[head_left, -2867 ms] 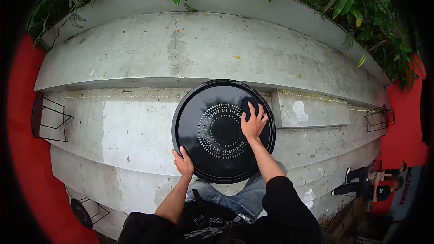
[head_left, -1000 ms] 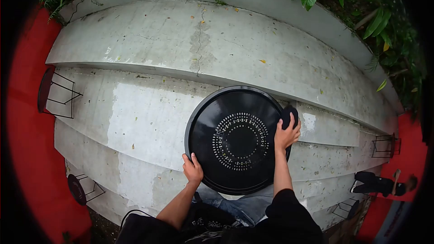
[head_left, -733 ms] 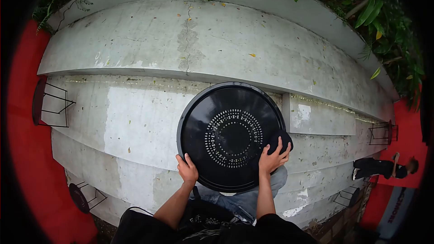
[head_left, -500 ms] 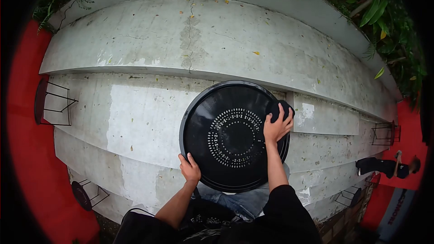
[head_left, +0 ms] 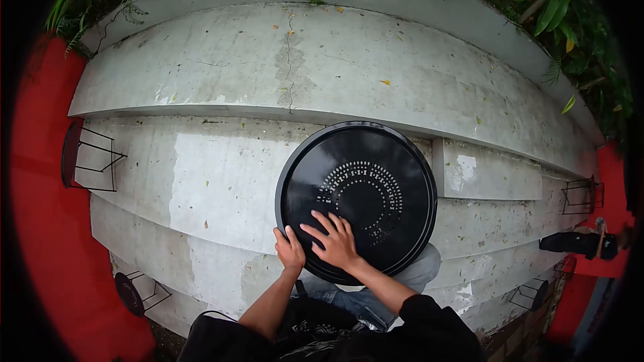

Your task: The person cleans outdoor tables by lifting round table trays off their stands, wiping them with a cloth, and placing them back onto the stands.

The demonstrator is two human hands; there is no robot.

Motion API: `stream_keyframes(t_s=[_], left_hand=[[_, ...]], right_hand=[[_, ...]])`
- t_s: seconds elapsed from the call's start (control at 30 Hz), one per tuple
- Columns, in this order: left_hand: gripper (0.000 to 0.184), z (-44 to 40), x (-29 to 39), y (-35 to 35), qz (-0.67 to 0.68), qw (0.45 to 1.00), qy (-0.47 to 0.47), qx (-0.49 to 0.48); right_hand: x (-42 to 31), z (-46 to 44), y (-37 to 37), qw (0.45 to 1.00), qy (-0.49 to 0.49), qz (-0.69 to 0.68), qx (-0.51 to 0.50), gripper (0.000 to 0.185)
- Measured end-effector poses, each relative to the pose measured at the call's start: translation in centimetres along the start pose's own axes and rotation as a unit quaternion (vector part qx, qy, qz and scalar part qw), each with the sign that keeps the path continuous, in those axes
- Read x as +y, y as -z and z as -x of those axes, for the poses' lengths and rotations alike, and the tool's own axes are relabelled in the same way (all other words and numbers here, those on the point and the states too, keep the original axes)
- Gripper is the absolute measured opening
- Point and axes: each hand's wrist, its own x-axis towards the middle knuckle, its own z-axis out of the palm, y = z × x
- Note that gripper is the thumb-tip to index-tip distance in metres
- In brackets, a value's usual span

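A large round black tabletop with a raised rim and a ring of pale printed lettering and dots is tilted up in front of me, over my denim-clad legs. My left hand grips its lower left rim, thumb on the face and the other fingers partly hidden at the edge. My right hand presses on the lower left of the face with fingers spread, close beside my left hand. A black cloth under the right palm barely stands out against the black surface. Any legs below the top are hidden.
Broad grey concrete steps with fallen leaves surround me. Small round black tables with thin legs stand at the left and right. Red flooring borders both sides. A person stands at far right. Green plants line the top.
My right hand has swept from the upper right rim down to the lower left of the face, and the cloth has left that rim. The left hand keeps its hold.
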Motion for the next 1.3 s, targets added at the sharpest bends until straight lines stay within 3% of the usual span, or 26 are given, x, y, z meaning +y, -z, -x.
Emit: stream_keyframes(t_s=[0.1, 0.17, 0.23, 0.37, 0.5, 0.63, 0.77, 0.83, 0.97, 1.03, 1.1, 1.17, 1.3], left_hand=[[0.045, 0.1, 0.2, 0.1, 0.009, 0.999, 0.026, -0.031], [0.048, 0.4, 0.8, 0.3, 0.001, 0.998, 0.047, -0.048], [0.048, 0.5, 1.1, 0.4, -0.009, 0.998, 0.04, -0.039], [0.049, 0.2, 0.3, 0.2, 0.011, 0.999, 0.027, -0.043], [0.043, 0.7, 0.7, -0.8, 0.013, 1.0, 0.005, 0.016], [0.046, 0.6, 0.7, -0.4, 0.012, 1.0, 0.025, -0.007], [0.051, 0.7, 0.1, -0.6, 0.038, 0.999, 0.012, -0.014], [0.052, 0.7, 0.0, -0.8, 0.032, 0.999, 0.014, -0.015], [0.052, 0.8, 0.3, -0.8, 0.024, 0.999, 0.027, -0.011], [0.052, 0.7, 0.4, -0.9, 0.034, 0.999, 0.021, -0.017], [0.053, 0.6, 0.4, -0.5, 0.043, 0.999, 0.014, -0.026], [0.055, 0.8, 0.1, -0.1, 0.054, 0.998, 0.015, -0.037], [0.057, 0.4, -0.3, -0.8, 0.046, 0.999, 0.004, -0.01]], right_hand=[[2.6, 7.5, 4.9, 0.995, -0.062, 0.079, -0.021, 0.062], [6.2, 7.4, 7.7, 0.973, -0.176, 0.144, 0.029, 0.063], [11.0, 4.1, 8.2, 0.945, -0.257, 0.154, 0.13, 0.062], [15.7, -7.5, 6.4, 0.911, -0.305, 0.207, 0.186, 0.058], [10.5, -14.1, 2.1, 0.956, -0.199, 0.127, 0.173, 0.053], [2.5, -8.2, -0.8, 0.997, -0.008, 0.007, 0.072, 0.048], [1.3, 3.5, 2.2, 0.999, -0.047, 0.016, 0.0, 0.054], [3.3, 7.7, 5.2, 0.992, -0.091, 0.083, 0.0, 0.056], [9.9, 4.7, 7.7, 0.931, -0.298, 0.151, 0.146, 0.053], [12.3, -0.6, 6.9, 0.902, -0.334, 0.179, 0.207, 0.05], [12.5, -5.9, 5.2, 0.893, -0.341, 0.172, 0.239, 0.05], [10.3, -8.6, 3.7, 0.925, -0.277, 0.138, 0.222, 0.051], [4.8, -4.8, 1.4, 0.982, -0.137, 0.06, 0.117, 0.054]])
